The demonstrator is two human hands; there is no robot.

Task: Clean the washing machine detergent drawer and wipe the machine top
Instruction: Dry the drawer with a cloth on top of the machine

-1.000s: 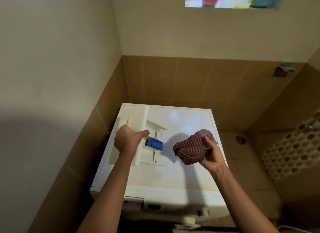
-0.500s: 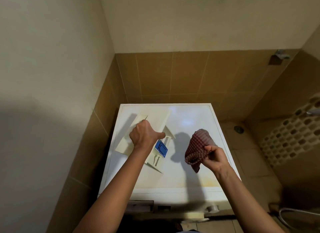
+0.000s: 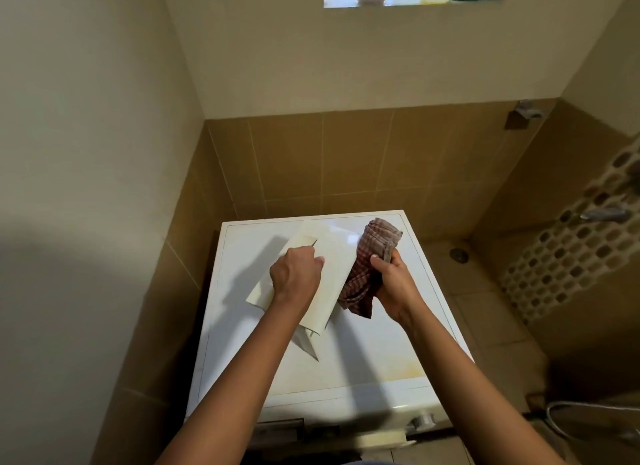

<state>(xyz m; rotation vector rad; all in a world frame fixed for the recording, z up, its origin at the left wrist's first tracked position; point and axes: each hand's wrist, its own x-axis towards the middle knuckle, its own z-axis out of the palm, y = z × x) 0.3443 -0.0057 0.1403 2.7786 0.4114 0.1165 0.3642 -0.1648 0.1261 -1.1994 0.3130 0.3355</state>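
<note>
At the centre of the frame, the left hand is gripping the white detergent drawer with its fingers curled over the near edge, holding it tilted above the washing machine top. Just to its right, the right hand is clutching a bunched red checked cloth, which is pressing against the drawer's right edge.

Two bare forearms are seen from lower frame toward centre — no sleeves, no watch, no rings or gloves visible on left hand or right hand; nails kept short.
</note>
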